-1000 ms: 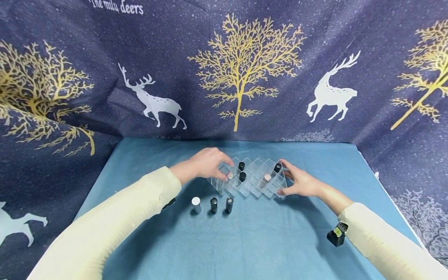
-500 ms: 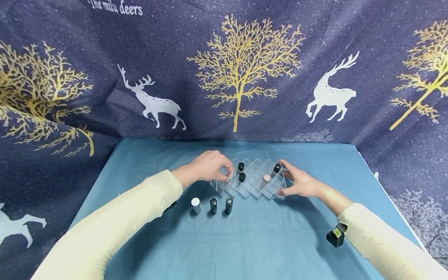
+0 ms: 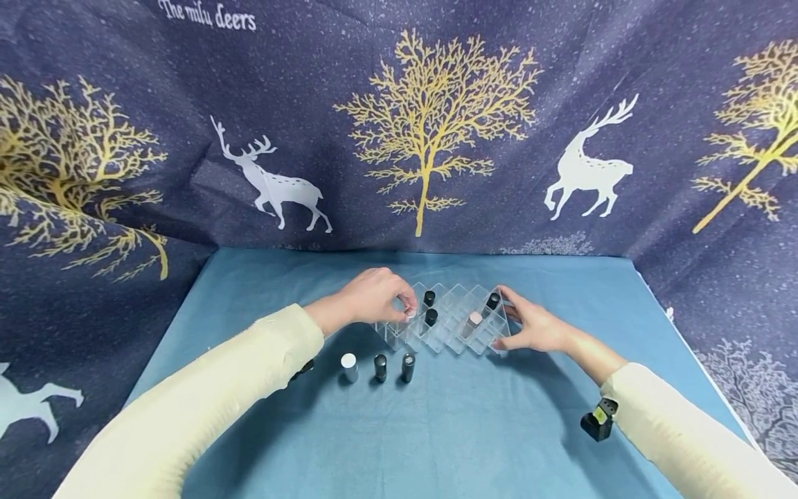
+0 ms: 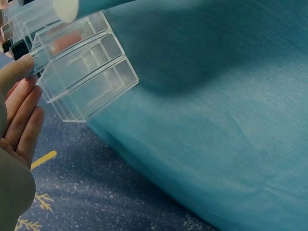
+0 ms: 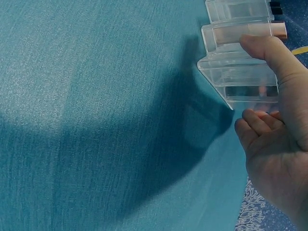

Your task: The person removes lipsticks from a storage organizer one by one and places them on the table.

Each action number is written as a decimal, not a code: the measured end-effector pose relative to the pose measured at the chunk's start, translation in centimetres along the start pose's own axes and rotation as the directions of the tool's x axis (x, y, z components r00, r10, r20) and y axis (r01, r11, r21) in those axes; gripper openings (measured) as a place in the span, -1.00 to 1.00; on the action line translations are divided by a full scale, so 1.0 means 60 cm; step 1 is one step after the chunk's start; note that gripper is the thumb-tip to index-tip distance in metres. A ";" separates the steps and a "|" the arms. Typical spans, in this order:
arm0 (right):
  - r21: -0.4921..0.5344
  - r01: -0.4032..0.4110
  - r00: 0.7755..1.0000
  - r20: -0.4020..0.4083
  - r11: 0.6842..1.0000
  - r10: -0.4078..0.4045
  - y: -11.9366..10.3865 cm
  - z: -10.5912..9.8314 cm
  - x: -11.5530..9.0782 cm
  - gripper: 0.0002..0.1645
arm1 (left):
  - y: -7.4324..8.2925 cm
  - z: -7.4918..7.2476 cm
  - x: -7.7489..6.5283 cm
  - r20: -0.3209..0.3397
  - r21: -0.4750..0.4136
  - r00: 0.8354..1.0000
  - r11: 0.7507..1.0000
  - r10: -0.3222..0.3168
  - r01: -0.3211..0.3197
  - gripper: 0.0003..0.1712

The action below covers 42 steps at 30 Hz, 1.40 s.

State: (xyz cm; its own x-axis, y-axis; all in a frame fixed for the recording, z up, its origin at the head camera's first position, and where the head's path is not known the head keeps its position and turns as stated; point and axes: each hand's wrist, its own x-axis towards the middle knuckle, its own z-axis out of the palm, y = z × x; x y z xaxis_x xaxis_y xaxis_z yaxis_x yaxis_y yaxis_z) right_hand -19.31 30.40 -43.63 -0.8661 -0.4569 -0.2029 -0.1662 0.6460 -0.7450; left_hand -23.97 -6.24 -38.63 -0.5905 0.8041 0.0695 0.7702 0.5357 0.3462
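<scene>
The person's left arm is reaching forward and inward, and the left hand [image 3: 377,294] is pinching a pale-topped tube [image 3: 411,313], mostly hidden by the fingers, at the left end of a clear diamond-lattice lipstick organizer [image 3: 458,305]. In the left wrist view, the thumb is meeting the fingertips while the other fingers are extending nearly straight. The right arm is angling in from the other side; the right hand [image 3: 535,326] is spreading thumb and fingers around the organizer's right end, gripping it.

One organizer is standing on the blue cloth [image 3: 499,430]. Besides the pinched tube, four lipstick tubes are sitting in its compartments: two black-capped ones [image 3: 431,317] left of centre, one pink-capped one [image 3: 475,319] nearer the right end, and one black-capped tube [image 3: 493,301] beside the right hand. Three more are standing upright in front of it, apart from one another: one white-capped tube [image 3: 350,367] and two dark tubes [image 3: 408,367].
</scene>
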 end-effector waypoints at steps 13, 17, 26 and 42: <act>-0.001 -0.011 1.000 0.006 1.000 0.011 0.003 0.001 -0.001 0.46 | 0.023 -0.042 -0.002 -0.011 -0.013 0.999 0.999 -0.037 0.037 -0.84; -0.003 -0.016 1.000 0.005 1.000 0.016 0.003 0.002 -0.001 0.48 | 0.030 -0.056 -0.002 -0.020 -0.006 1.000 1.000 -0.022 0.021 -0.89; 0.001 -0.012 1.000 0.003 1.000 0.012 0.009 0.002 -0.002 0.48 | 0.044 -0.084 -0.006 -0.028 -0.020 0.999 1.000 -0.016 0.016 -0.92; 0.012 0.000 1.000 0.004 1.000 0.000 -0.007 0.002 -0.001 0.47 | 0.097 -0.079 -0.010 0.023 -0.061 1.000 0.998 0.002 -0.001 -0.90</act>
State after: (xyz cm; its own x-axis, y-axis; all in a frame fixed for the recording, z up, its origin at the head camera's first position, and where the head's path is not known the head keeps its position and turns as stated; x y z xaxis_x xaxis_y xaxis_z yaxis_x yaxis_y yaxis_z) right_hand -19.12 30.06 -43.37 -0.8644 -0.4590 -0.2053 -0.1603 0.6385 -0.7527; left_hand -20.25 -4.83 -32.21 -0.5828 0.8112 0.0484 0.7547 0.5182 0.4024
